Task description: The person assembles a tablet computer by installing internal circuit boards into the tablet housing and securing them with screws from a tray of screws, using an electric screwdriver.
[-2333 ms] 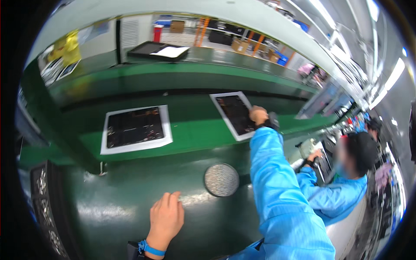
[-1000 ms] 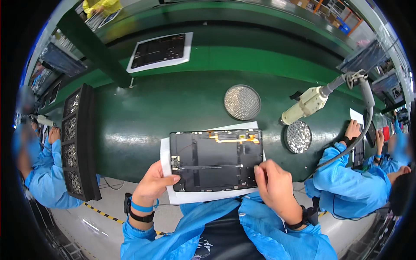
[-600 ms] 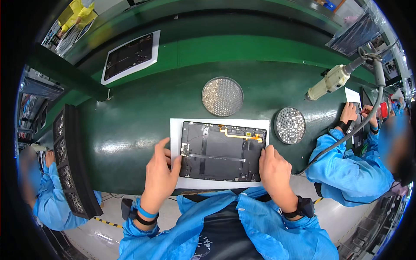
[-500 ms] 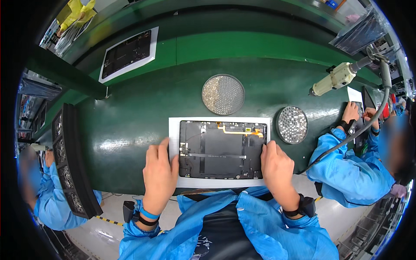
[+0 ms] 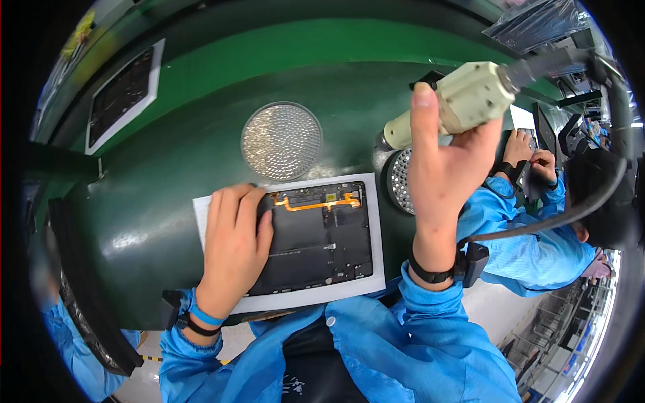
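Observation:
An opened tablet [image 5: 306,232] lies on a white pad [image 5: 309,297] in front of me, its dark inside facing up with an orange flex cable near the far edge. My left hand [image 5: 232,245] rests over the tablet's left side, its fingers stretched out and covering that part. My right hand [image 5: 447,164] is up at the right, wrapped round a cream electric screwdriver [image 5: 474,94]. The tool's tip points left and down. Beyond the tablet sits a round dish [image 5: 281,142] of small screws; a second perforated dish [image 5: 400,183] is partly hidden by my right hand.
A thick grey cable [image 5: 571,216] runs along the right side. There a co-worker in a blue sleeve [image 5: 514,245] works close by. Another tablet on a white pad [image 5: 125,101] lies at the far left. A black rack [image 5: 84,295] stands on the left.
My right hand has left the tablet's right edge and taken hold of the screwdriver. My left hand has moved from the pad's edge onto the tablet. The view has turned to the right.

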{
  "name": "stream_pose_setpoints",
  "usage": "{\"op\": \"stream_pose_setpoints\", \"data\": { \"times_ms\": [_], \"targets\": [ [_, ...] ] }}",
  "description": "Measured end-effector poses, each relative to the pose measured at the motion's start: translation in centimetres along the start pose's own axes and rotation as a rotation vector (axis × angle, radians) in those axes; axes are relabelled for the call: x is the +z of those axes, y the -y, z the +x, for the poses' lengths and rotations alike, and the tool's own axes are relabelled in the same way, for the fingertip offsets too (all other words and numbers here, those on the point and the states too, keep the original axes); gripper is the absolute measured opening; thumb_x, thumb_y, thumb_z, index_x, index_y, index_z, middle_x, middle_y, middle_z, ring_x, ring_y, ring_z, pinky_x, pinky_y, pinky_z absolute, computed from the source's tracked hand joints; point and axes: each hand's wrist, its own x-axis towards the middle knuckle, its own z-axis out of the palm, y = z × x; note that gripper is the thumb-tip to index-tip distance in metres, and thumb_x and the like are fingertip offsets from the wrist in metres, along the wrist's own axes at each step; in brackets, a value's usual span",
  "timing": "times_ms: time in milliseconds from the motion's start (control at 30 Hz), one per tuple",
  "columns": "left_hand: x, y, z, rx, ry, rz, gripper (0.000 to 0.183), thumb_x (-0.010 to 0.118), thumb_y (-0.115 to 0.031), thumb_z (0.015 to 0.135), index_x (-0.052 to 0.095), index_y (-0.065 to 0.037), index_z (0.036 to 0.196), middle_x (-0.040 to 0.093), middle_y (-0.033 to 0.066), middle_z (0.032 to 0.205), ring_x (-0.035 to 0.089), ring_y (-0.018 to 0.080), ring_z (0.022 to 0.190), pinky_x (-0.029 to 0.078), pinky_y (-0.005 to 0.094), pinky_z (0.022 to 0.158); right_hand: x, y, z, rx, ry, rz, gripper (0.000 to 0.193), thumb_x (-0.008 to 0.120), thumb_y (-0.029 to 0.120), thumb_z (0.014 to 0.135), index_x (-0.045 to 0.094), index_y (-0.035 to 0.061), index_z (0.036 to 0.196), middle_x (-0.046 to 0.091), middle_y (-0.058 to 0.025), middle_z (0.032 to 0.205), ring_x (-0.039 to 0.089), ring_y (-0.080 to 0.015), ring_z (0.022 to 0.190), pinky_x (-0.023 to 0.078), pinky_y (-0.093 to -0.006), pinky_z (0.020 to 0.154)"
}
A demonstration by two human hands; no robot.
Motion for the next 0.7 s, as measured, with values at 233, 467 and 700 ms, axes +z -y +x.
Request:
{"op": "stream_pose_setpoints", "data": {
  "times_ms": [233, 467, 700],
  "targets": [
    [1.3, 0.5, 0.1, -0.049, 0.020, 0.031, 0.040, 0.072, 0.004, 0.082, 0.061, 0.003, 0.120, 0.058, 0.0191, 0.113, 0.055, 0.0396, 0.104, 0.046, 0.0481, 0.092, -1.4, -1.2, -2.3, 0.059, -0.355, 0.430, 0.042, 0.062, 0.008, 0.104, 0.041, -0.0023, 0.138, 0.063, -0.0152, 0.110, 0.059, -0.0147, 0.070, 0.054, -0.0310, 0.067],
    [1.1, 0.9, 0.2, -0.090, 0.084, 0.039, 0.043, 0.071, 0.005, 0.080, 0.063, 0.004, 0.123, 0.057, 0.0207, 0.115, 0.056, 0.0402, 0.105, 0.046, 0.0487, 0.094, -3.2, -3.0, -3.8, -0.004, -0.206, 0.693, 0.063, 0.081, 0.006, 0.089, 0.039, 0.0159, 0.135, 0.047, 0.0031, 0.096, 0.047, -0.0087, 0.057, 0.040, -0.0236, 0.046],
    [1.4, 0.7, 0.3, -0.120, 0.169, 0.092, 0.039, 0.068, 0.003, 0.085, 0.062, 0.006, 0.124, 0.057, 0.0219, 0.115, 0.056, 0.0396, 0.104, 0.045, 0.0504, 0.095, -3.0, -4.7, -2.6, -0.106, 0.001, 0.660, 0.035, 0.063, 0.015, 0.096, 0.044, 0.0063, 0.124, 0.044, 0.0011, 0.092, 0.042, -0.0051, 0.059, 0.037, -0.0221, 0.049]
  ]
}}
